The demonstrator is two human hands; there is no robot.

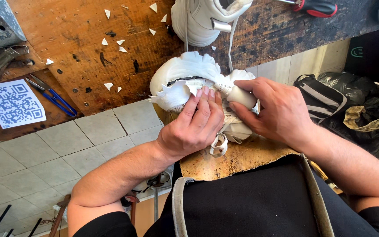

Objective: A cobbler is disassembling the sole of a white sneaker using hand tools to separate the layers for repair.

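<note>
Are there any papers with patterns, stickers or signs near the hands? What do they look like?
Paper sheet: lies on the wooden bench at far left beside blue snips; white, roughly square, printed with a black blocky square code.
Logo mark: on the dark surface at far right; small, green, curved shape.
No screens or packages show.

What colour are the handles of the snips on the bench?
Blue snips, clearest in the head view.
</note>
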